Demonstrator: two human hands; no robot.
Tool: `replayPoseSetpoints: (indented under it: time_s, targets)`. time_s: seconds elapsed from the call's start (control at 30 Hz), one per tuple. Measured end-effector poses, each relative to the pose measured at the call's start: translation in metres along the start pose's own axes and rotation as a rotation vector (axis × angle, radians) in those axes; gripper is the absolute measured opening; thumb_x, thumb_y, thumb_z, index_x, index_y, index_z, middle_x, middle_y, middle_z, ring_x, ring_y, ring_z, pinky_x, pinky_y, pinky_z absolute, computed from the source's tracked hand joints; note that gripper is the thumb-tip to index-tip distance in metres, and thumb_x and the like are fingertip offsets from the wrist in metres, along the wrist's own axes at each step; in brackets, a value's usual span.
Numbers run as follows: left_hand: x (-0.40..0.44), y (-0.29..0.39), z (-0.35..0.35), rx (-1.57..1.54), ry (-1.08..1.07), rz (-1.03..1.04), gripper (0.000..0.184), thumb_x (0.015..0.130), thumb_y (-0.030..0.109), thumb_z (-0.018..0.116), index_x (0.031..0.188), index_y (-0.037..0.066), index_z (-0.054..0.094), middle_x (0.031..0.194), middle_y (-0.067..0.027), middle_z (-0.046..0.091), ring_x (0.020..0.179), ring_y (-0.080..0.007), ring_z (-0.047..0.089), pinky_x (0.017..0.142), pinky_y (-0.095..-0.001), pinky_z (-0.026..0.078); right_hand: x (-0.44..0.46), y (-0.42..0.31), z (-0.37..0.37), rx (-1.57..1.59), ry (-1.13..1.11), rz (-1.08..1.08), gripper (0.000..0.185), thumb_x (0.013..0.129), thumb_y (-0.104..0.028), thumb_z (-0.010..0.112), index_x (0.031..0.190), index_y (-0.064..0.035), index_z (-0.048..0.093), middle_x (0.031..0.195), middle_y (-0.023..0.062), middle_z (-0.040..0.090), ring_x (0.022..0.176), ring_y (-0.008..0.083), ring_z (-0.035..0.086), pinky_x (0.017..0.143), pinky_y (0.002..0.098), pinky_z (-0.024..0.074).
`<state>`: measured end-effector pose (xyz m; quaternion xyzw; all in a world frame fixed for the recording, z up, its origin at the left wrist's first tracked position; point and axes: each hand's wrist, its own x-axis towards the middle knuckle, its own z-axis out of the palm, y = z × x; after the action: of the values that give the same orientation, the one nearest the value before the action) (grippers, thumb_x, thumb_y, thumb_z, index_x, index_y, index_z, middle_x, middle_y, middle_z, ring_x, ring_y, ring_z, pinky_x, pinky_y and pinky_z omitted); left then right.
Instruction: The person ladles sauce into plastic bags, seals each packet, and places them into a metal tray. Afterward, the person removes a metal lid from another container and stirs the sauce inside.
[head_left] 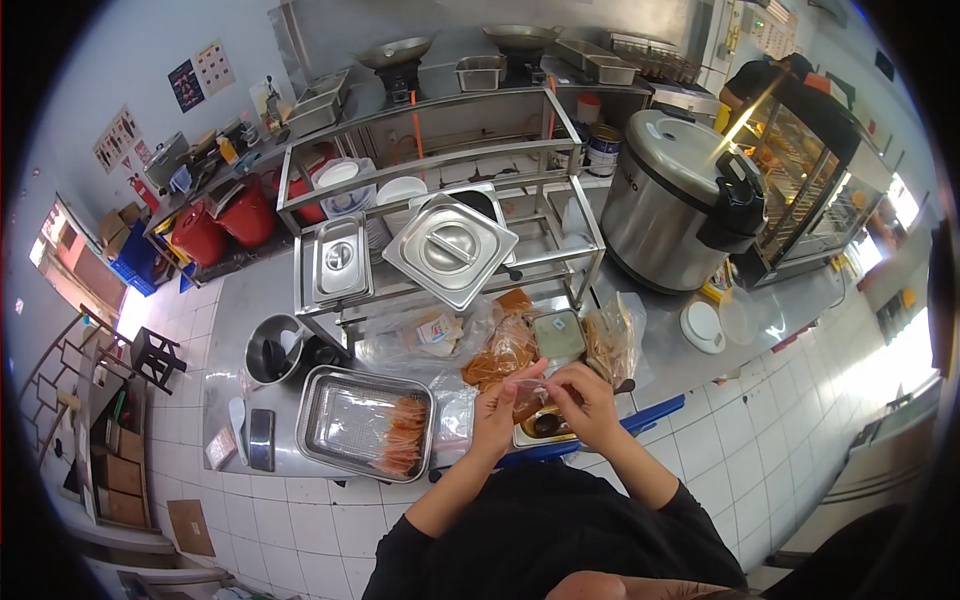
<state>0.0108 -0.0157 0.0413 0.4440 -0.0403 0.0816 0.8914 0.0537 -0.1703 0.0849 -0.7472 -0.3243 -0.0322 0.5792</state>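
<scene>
In front of my body, a small clear plastic bag [529, 399] with orange-brown sauce hangs between my hands. My left hand [493, 412] grips its left side, and the fingers of my right hand [590, 405] pinch near its top. Below them is a metal pan [545, 428] holding brown sauce and a dark ladle, partly covered by my hands. Just beyond lies a large plastic bag of orange-brown sauce [498, 352]. To the left, several small filled bags [402, 437] lie along the right side of a metal tray with a mesh basket [345, 465].
A steel rack [290, 205] with lidded pans [455, 250] stands behind the work area. A large rice cooker [655, 220] and a glass display case [800, 190] are on the right. A steel bowl [262, 365] and a phone [261, 440] sit left. Another person [745, 85] stands far right.
</scene>
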Motion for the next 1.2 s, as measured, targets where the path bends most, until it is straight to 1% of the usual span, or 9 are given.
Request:
replayPoseSetpoints:
  time_s: [0.1,0.2,0.37,0.43,0.53,0.77,0.9,1.07,1.2]
  targets:
    - [0.0,0.013,-0.011,0.179,0.005,0.051,0.039,0.099,0.028,0.052,0.115,-0.007,0.061,0.119,-0.0177,0.063,0.107,-0.02,0.062,0.096,-0.0333,0.048,0.006,0.002,0.0,-0.001,0.031,-0.015,0.008,0.084,-0.004,0.065,0.09,0.0002,0.064,0.084,0.0082,0.061,0.072,0.0171,0.06,0.06,0.027,0.0462]
    - [-0.005,0.024,-0.014,0.369,0.07,0.04,0.017,0.092,0.007,0.062,0.104,-0.005,0.066,0.104,-0.0128,0.068,0.086,-0.0153,0.067,0.078,-0.0264,0.055,0.004,0.008,-0.001,-0.018,0.045,0.008,0.005,0.081,-0.003,0.064,0.084,0.0009,0.063,0.078,0.0078,0.061,0.07,0.0173,0.06,0.06,0.0278,0.0462]
    - [-0.009,0.033,-0.002,0.532,0.051,0.21,0.011,0.091,0.004,0.062,0.096,-0.004,0.067,0.089,-0.0091,0.067,0.081,-0.0136,0.066,0.071,-0.0255,0.054,0.013,0.005,0.003,0.057,-0.059,0.043,0.007,0.077,-0.003,0.064,0.083,0.0008,0.062,0.078,0.0084,0.06,0.071,0.0196,0.06,0.06,0.0292,0.0464]
    - [-0.011,0.034,-0.002,0.698,0.023,0.256,0.01,0.09,0.003,0.063,0.094,-0.004,0.067,0.086,-0.0084,0.066,0.079,-0.0131,0.065,0.068,-0.0254,0.054,0.018,0.003,0.008,-0.03,-0.069,-0.153,0.008,0.076,-0.002,0.064,0.083,0.0001,0.062,0.077,0.0091,0.059,0.07,0.0212,0.059,0.06,0.0288,0.0458]
    - [-0.016,0.031,-0.003,0.782,0.005,0.293,0.008,0.089,0.001,0.063,0.094,-0.005,0.066,0.086,-0.009,0.065,0.076,-0.0132,0.063,0.064,-0.0246,0.05,0.017,0.003,0.008,-0.097,-0.083,-0.155,0.011,0.072,-0.007,0.067,0.081,-0.0032,0.062,0.077,0.009,0.059,0.071,0.0255,0.06,0.062,0.0323,0.0463]
    - [-0.022,0.02,-0.01,0.91,0.026,0.223,0.008,0.09,0.003,0.061,0.09,-0.005,0.064,0.083,-0.0078,0.065,0.073,-0.0136,0.061,0.063,-0.0266,0.049,0.012,0.015,0.02,-0.262,-0.118,-0.166,0.014,0.067,-0.015,0.069,0.073,-0.0078,0.058,0.073,0.0059,0.058,0.067,0.027,0.058,0.063,0.0342,0.0433]
    - [-0.02,0.004,-0.029,0.69,0.022,0.103,0.01,0.092,0.006,0.06,0.092,-0.003,0.063,0.083,-0.0076,0.065,0.075,-0.0131,0.062,0.067,-0.0265,0.052,0.003,0.023,0.016,-0.297,-0.064,-0.114,0.015,0.065,-0.015,0.069,0.069,-0.0079,0.056,0.07,0.005,0.057,0.065,0.0262,0.058,0.062,0.034,0.0429]
    - [-0.005,0.02,-0.057,0.45,0.209,-0.005,0.016,0.096,0.012,0.056,0.09,-0.003,0.06,0.084,-0.0059,0.064,0.079,-0.0119,0.063,0.073,-0.0249,0.051,-0.019,0.05,-0.018,-0.14,0.092,0.209,0.009,0.064,-0.006,0.063,0.066,-0.0029,0.056,0.065,0.0034,0.051,0.058,0.0133,0.051,0.056,0.0267,0.0385]
    - [0.04,-0.008,-0.096,0.571,0.147,0.034,0.015,0.096,0.013,0.055,0.095,-0.002,0.058,0.085,-0.007,0.063,0.082,-0.0147,0.062,0.074,-0.0301,0.05,-0.034,0.06,-0.039,-0.099,0.209,0.146,0.006,0.066,-0.001,0.06,0.067,-0.0008,0.054,0.065,0.0027,0.048,0.057,0.0095,0.044,0.053,0.0234,0.0346]
